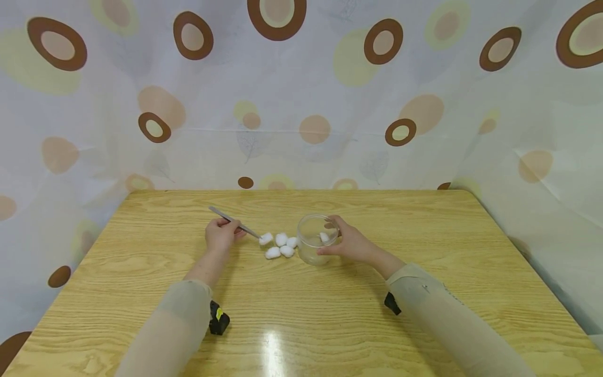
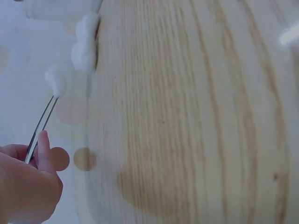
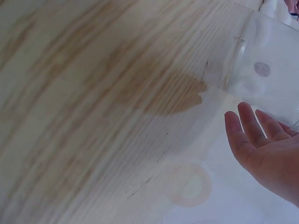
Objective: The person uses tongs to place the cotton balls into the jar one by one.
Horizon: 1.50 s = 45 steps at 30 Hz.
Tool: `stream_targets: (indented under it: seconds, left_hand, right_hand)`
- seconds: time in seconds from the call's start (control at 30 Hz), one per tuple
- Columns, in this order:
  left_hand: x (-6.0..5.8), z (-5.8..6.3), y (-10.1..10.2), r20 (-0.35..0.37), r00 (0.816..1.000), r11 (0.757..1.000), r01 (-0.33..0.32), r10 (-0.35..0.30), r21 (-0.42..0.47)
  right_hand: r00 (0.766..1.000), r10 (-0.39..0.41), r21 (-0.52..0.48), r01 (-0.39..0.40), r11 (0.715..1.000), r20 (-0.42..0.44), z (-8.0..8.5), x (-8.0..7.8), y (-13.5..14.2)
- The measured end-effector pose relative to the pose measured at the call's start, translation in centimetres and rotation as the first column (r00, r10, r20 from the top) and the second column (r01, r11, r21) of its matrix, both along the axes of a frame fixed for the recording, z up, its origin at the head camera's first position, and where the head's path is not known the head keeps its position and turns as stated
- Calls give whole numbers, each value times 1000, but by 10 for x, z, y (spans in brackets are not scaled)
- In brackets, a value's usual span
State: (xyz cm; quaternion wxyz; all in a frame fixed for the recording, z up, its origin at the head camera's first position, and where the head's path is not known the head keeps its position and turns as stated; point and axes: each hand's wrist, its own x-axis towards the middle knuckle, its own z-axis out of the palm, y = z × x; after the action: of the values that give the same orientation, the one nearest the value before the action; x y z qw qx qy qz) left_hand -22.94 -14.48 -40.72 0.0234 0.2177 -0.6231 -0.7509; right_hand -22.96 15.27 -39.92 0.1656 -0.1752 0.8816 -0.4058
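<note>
My left hand pinches a pair of metal tweezers that slants down to the right. A white cotton ball sits at the tweezers' tips, apart from the others in the left wrist view. Between the tips and the jar, several more cotton balls lie in a small cluster on the table. A clear round glass jar stands against the cluster's right side, with my right hand gripping it from the right, thumb on the near side. Through its wall a single cotton ball shows near my fingers.
Both hands work over a wood-grain table. A patterned sheet with brown rings and dots hangs behind it and along both sides. On each wrist, a small black camera is strapped under the sleeve.
</note>
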Motion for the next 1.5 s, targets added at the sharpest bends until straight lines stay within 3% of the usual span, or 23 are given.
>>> stream_targets:
  seconds: [0.4, 0.67, 0.93, 1.5]
  left_hand:
    - [-1, 21, 1, -10, 1000, 996, -4, 5, 90]
    - [-1, 37, 5, -16, 999, 987, 46, -44, 152]
    - [-6, 51, 20, -38, 998, 981, 56, -50, 187]
    - [-11, 68, 71, -88, 992, 969, 104, -87, 226]
  right_hand:
    - [1000, 0, 12, 0, 1000, -10, 1, 1, 0]
    - [1000, 9, 1, -9, 1000, -2, 2, 1, 0]
    - [1000, 8, 12, -7, 1000, -21, -1, 0, 1]
    - [1000, -2, 11, 2, 1000, -1, -2, -3, 2]
